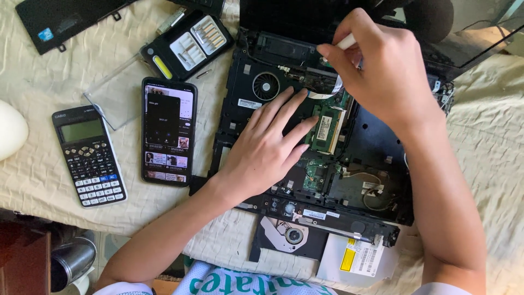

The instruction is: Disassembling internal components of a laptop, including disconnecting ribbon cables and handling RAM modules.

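An opened black laptop chassis (371, 142) lies on a cream cloth, its fan (266, 86) and green memory board (327, 124) exposed. My left hand (267, 147) rests flat on the chassis, fingers spread and pointing toward the fan and the memory board. My right hand (382, 65) hovers above the upper middle of the laptop, fingers pinched around a slim white tool (345, 41) aimed down near a flat ribbon cable (327, 93). The tool's tip is hidden by my fingers.
A smartphone (168, 131) with a lit screen and a black calculator (89, 155) lie left of the laptop. A black bit case (188, 43) sits open at the top, a clear lid (117, 93) beside it. An optical drive (327, 248) sticks out at the laptop's near edge.
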